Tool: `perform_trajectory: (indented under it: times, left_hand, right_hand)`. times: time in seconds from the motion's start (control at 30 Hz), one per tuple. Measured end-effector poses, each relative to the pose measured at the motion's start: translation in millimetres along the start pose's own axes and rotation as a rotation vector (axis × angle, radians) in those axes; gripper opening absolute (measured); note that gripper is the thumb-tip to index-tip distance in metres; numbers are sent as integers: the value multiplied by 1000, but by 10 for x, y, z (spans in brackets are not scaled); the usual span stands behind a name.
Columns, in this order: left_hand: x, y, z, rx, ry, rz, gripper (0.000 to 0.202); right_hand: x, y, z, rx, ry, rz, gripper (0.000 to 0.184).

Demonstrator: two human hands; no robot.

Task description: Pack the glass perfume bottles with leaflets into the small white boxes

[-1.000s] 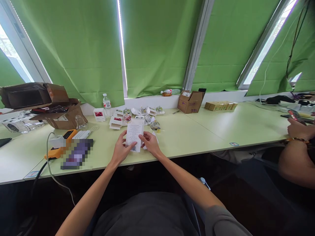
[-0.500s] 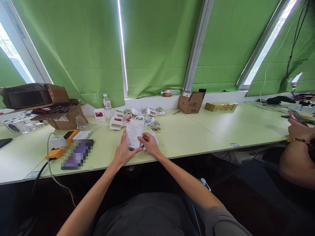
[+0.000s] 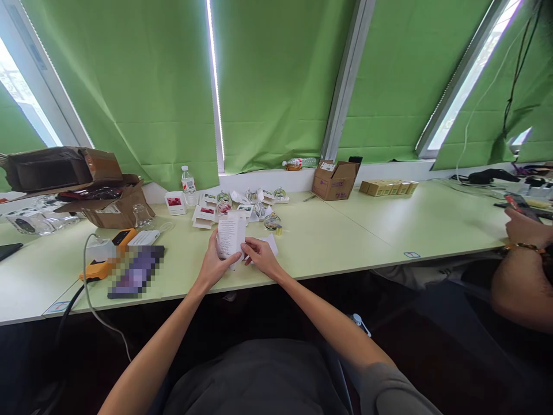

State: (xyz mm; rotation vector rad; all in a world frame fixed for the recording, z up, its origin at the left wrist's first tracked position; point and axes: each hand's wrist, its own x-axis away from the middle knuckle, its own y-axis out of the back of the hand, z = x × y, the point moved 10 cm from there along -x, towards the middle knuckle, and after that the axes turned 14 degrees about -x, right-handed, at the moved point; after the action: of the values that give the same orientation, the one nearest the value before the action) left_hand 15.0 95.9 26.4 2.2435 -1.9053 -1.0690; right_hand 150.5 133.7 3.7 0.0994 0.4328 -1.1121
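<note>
I have the white rectangular paperboard carton with dark printed text (image 3: 230, 237) held just above the pale green tabletop (image 3: 322, 239), close to the table's near edge. The left hand (image 3: 212, 264) grasps it: the palm side wraps the left edge, the thumb lies across the lower front face, and the other fingers pass behind, out of my sight. The right hand (image 3: 260, 257) has its thumb and fingertips closed on the lower right edge; I cannot tell how firmly. The governing relation is as follows: the carton stands between the two hands, its long axis steep, with the top end leaning toward the far side and the bottom end toward me. From the left grip it lies to the right and far; from the right grip it lies to the left and far. Neither hand is nearer, as both touch it, but I judge the left to be the main support and the right the freer hand. The upper end is clear of both grips. Clearance at the right is limited: a flat white paper piece (image 3: 272, 242) lies just beside the right hand on its far side.
</note>
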Motion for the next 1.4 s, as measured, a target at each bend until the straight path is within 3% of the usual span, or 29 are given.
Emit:
perform_trajectory:
  times: [0.2, 0.4, 0.6, 0.8, 0.9, 1.07, 1.4]
  left_hand:
    - [-13, -27, 124, 63, 47, 23, 88]
    - [-20, -98, 153, 200, 95, 93, 78]
    - [-34, -148, 237, 295, 182, 127, 72]
    - [-3, -298, 195, 456, 161, 254, 58]
    - [13, -309, 234, 516, 195, 242, 58]
    - [20, -321, 305, 601, 266, 218, 60]
    - [-6, -218, 498, 535, 343, 74, 52]
  right_hand:
    - [21, -63, 83, -11, 51, 62, 36]
    - [41, -30, 60, -25, 38, 9, 48]
    - [35, -25, 50, 67, 42, 2, 47]
    - [26, 7, 6, 160, -2, -31, 52]
    - [36, -2, 16, 207, -22, -24, 54]
    - [48, 103, 107, 319, 36, -126, 55]
    - [45, 110, 26, 238, 0, -129, 57]
